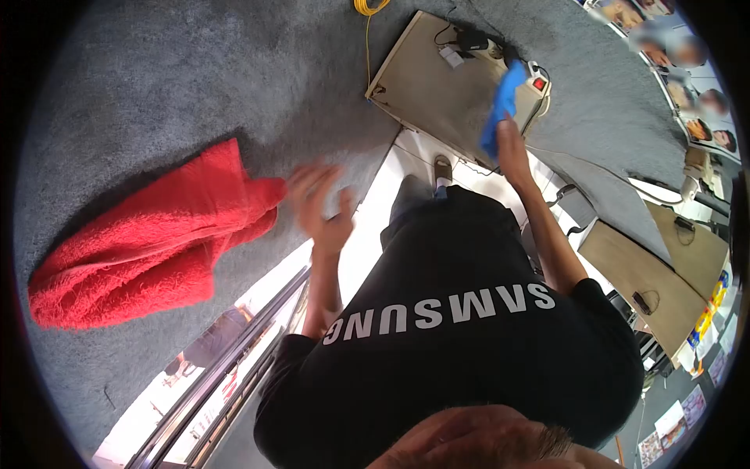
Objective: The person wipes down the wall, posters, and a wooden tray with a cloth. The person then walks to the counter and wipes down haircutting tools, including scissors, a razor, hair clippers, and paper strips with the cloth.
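Observation:
A red towel [172, 234] lies bunched on the grey carpet-like surface at the left. Just right of the towel's edge, my left hand [322, 205] is slightly blurred, its fingers apart and nothing visible in them. My right hand [512, 152] is closed round a blue object [501, 109], perhaps a folded cloth, over the right part of a beige board. Whether the blue object touches the board I cannot tell.
The beige board [445, 86] carries a black adapter [471, 39] and a red switch [539, 84] with cables. A yellow cable coil [371, 6] sits at the top. Metal rails [226, 367] run along the lower left. Brown panels [644, 281] and pictures are at the right.

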The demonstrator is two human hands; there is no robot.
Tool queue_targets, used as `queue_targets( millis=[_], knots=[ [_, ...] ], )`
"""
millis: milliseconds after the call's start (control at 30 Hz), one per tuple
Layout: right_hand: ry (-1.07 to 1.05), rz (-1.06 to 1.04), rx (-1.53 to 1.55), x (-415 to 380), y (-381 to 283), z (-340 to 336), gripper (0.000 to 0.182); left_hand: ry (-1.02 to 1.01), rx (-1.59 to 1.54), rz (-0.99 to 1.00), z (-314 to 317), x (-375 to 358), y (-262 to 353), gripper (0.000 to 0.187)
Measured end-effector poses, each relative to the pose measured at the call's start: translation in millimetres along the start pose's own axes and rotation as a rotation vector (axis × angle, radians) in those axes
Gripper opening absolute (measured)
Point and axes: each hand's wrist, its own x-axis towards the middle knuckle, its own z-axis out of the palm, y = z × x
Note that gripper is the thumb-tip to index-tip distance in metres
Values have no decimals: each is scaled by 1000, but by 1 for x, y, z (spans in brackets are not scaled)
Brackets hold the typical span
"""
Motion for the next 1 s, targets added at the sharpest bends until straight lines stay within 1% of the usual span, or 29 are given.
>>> queue_targets(
  millis=[33, 67, 100, 133, 167, 233, 267, 300, 367, 400, 433, 533, 633, 733, 833, 933, 1000],
  knots=[
    [-27, -90, -188, 1, 3, 12, 78, 223, 161, 73, -21, -23, -19, 22],
    [-52, -185, -376, 4, 5, 20, 78, 483, 155, 149, -37, -13, -17, 26],
    [-76, -280, -563, 7, 5, 28, 78, 744, 162, 220, -52, -3, -16, 39],
    [-92, -279, -559, 11, 4, 34, 82, 846, 280, 308, -76, 8, -15, 38],
    [-55, -334, -630, 15, 8, 41, 84, 947, 398, 398, -99, 19, -16, 38],
    [20, -442, -770, 24, 21, 56, 88, 1071, 685, 330, -136, 22, -36, 39],
    [30, -448, -789, 26, 25, 63, 89, 1127, 829, 293, -150, 23, -46, 39],
    [40, -454, -809, 28, 29, 70, 90, 1098, 898, 223, -157, 26, -59, 42],
    [54, -473, -832, 30, 34, 78, 91, 1059, 854, 155, -151, 37, -73, 54],
    [59, -488, -835, 30, 37, 79, 91, 1017, 892, 140, -147, 39, -74, 59],
    [65, -501, -837, 31, 37, 80, 91, 992, 899, 134, -143, 40, -78, 59],
    [-12, -519, -904, 31, 35, 78, 85, 974, 918, 146, -139, 38, -82, 59],
    [-20, -582, -886, 31, 38, 85, 71, 978, 926, 168, -141, 38, -85, 59],
    [-11, -572, -920, 31, 39, 88, 59, 981, 924, 184, -142, 37, -87, 59],
    [8, -585, -837, 32, 41, 88, 52, 988, 916, 198, -142, 37, -88, 59],
    [-35, -618, -701, 36, 40, 88, 46, 994, 908, 209, -144, 37, -89, 60],
    [-246, -698, -571, 33, 41, 99, 43, 996, 903, 215, -144, 37, -90, 60]
  ],
)
